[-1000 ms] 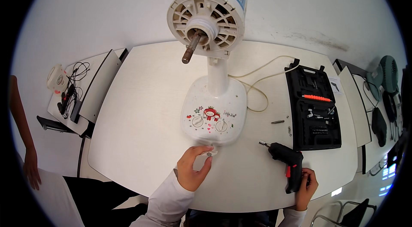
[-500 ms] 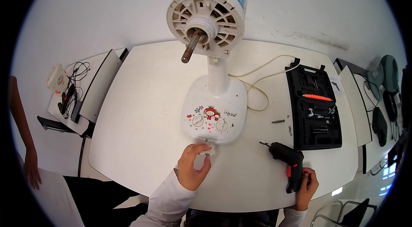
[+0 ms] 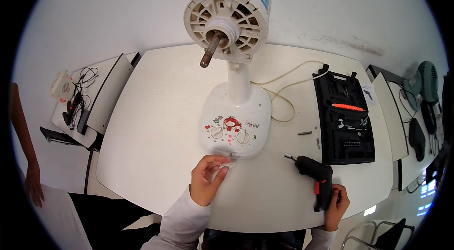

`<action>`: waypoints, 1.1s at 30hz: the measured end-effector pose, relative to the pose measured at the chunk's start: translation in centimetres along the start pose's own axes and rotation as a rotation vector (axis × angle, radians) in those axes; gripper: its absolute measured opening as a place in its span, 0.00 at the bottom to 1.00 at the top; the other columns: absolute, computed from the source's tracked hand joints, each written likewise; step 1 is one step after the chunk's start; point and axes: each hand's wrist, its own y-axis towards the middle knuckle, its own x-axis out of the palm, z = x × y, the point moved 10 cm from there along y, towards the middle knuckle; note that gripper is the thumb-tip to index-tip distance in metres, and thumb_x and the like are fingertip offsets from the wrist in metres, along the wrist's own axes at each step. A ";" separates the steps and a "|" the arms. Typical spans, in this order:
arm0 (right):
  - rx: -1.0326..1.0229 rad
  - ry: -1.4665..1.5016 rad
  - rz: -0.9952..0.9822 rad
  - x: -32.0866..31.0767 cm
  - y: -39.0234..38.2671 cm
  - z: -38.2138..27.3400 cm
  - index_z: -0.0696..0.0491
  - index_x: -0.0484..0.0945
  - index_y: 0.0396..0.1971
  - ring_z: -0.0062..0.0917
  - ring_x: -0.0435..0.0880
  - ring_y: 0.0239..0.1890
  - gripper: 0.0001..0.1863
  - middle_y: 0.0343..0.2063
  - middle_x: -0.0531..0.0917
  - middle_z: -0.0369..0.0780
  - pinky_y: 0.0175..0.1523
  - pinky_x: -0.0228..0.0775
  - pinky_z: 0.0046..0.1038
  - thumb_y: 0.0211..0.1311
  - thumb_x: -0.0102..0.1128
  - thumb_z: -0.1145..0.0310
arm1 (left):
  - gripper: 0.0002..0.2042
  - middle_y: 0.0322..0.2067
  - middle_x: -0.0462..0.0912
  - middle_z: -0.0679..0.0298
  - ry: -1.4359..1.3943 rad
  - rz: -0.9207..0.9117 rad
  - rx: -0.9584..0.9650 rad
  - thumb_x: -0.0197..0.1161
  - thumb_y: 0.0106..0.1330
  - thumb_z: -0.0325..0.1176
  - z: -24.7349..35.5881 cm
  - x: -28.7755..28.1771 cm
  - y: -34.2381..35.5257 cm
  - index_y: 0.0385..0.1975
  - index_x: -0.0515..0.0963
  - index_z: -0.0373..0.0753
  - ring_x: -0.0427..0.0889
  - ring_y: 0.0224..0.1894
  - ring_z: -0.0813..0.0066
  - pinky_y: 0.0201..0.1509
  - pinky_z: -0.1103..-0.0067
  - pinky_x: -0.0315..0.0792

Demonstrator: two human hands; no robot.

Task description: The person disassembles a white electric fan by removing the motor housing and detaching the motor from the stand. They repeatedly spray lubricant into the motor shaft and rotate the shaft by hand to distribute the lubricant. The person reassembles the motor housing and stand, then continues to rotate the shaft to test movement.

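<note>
My left hand (image 3: pixel 205 180) pinches a small white plastic piece (image 3: pixel 227 165) between thumb and fingers, just in front of the fan base (image 3: pixel 215 148). A short metal bit or pin (image 3: pixel 230 155) shows at the far side of that piece; its exact kind is too small to tell. My right hand (image 3: pixel 337 205) has its fingers curled against the handle of a black and red cordless screwdriver (image 3: pixel 314 169), which lies on the table with its tip pointing left. Above the base stands the white fan motor (image 3: pixel 222 25), its blades and guard off and its shaft bare.
An open black tool case (image 3: pixel 347 155) with bits and an orange shaft lies at right. Beside it rest a loose bit (image 3: pixel 305 132) and several small screws (image 3: pixel 318 143). A pale cord (image 3: pixel 283 91) loops behind. Another person's hand (image 3: pixel 34 188) hangs at far left.
In my left hand the white piece has been turned to a slant, and the hand has moved slightly left. My right hand stays at the screwdriver's handle.
</note>
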 end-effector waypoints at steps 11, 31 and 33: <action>-0.021 0.054 0.019 -0.6 0.0 -0.1 0.58 0.75 0.35 0.14 0.66 0.21 0.10 0.24 0.74 0.35 0.25 0.55 0.17 0.60 0.42 0.78 | 0.14 0.38 0.75 0.62 -0.111 -0.071 -0.041 0.56 0.54 0.12 -0.5 0.2 -0.1 0.40 0.69 0.32 0.75 0.47 0.72 0.55 0.76 0.67; -0.579 -0.084 -0.625 14.7 -8.6 -15.9 0.44 0.77 0.42 0.24 0.78 0.26 0.16 0.28 0.77 0.34 0.28 0.72 0.22 0.50 0.63 0.68 | 0.23 0.34 0.80 0.62 -0.065 -0.653 -0.463 0.65 0.56 0.27 -3.6 7.0 -3.6 0.50 0.64 0.38 0.75 0.34 0.82 0.40 0.83 0.70; -0.474 0.013 -0.623 14.4 -7.9 -15.3 0.46 0.78 0.40 0.23 0.79 0.25 0.14 0.26 0.77 0.35 0.28 0.73 0.21 0.51 0.63 0.70 | 0.24 0.35 0.80 0.63 -0.039 -0.638 -0.452 0.65 0.56 0.29 -3.9 6.9 -3.7 0.52 0.63 0.39 0.74 0.31 0.83 0.37 0.85 0.68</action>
